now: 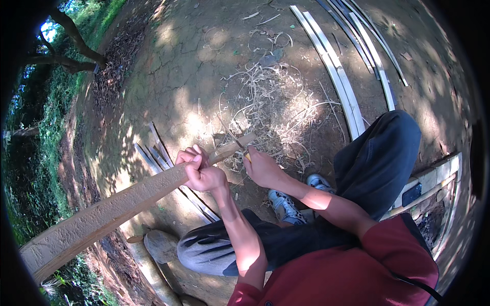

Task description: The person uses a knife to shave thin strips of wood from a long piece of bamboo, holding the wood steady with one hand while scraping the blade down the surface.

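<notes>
In the head view, here you are, seated, with a long wooden beam running from the lower left edge up to the centre of the frame. Your left hand sits over it near the middle, fingers curled in a fist; whether they close on the beam or on something thin, I cannot tell. Just right of that, your right hand has its fingers wrapped around a yellow-handled tool, its thin dark blade crossing near the beam's far end. Beyond your hands, upper centre, curly shavings lie heaped on the bare ground. Long pale strips stretch across the upper right, and more narrow strips lie below your left hand, passing under the beam. Your patterned shoes show right of centre, and round logs rest at lower left.
</notes>
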Demonstrator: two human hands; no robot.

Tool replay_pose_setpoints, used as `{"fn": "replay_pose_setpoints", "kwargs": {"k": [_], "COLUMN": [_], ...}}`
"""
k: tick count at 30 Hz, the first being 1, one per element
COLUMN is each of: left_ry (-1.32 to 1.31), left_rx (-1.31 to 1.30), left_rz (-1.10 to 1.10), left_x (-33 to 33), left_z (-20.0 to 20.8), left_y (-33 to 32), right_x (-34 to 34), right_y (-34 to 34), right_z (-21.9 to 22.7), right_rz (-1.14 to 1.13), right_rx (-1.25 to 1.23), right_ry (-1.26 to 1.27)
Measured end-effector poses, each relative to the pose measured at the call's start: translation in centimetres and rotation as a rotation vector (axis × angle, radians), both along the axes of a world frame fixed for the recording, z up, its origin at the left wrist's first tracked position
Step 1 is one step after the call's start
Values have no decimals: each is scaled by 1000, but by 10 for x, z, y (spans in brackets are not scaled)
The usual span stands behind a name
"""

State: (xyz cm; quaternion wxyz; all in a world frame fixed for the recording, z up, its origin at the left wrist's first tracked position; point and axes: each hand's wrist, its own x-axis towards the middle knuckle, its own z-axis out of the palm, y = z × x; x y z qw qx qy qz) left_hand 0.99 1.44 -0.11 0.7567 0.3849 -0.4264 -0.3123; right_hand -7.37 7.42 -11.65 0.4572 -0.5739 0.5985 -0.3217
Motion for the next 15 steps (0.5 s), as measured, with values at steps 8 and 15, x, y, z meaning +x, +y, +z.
{"fn": "replay_pose_setpoints", "kwargs": {"k": [8, 15], "left_ry": [-42, -26], "left_rx": [-36, -22], "left_rz": [-45, -42], "left_x": [-2, -8], "left_z": [-1, 2], "left_y": [-6, -1], "right_x": [0, 0], "right_y": [-4, 0], "right_z": [-66, -27], "right_rz": [-8, 29], "right_rx": [90, 94], "right_ry": [61, 68]}}
